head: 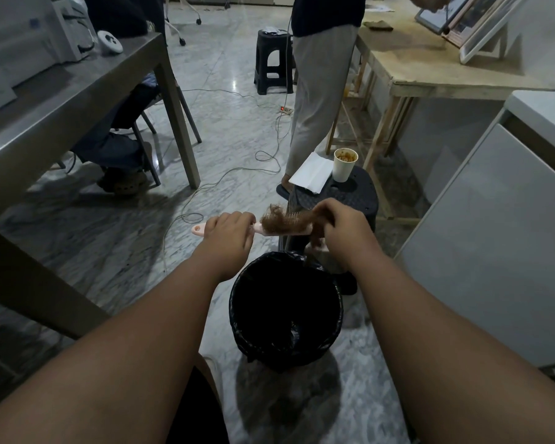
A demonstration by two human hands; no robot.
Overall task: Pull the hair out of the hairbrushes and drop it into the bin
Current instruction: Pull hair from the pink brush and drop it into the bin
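The pink plastic hairbrush point(282, 231) is gripped at its handle by the left hand point(229, 233), held beyond the twelve o'clock rim of the black-lined round bin point(332, 310). A tuft of brown hair point(274, 219) is pinched by the right hand point(342, 230) fingers. Strands could be dropped on the floor, the brush not being squarely over the opening.

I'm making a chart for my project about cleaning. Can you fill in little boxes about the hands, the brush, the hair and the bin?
left hand: grips the pink hairbrush by its handle
right hand: pinches brown hair at the brush's far end
hair: fluffy clump, mostly still on the bristles
bin: black bag liner, open, on the floor below the brush
stool: behind the bin, holding a paper cup
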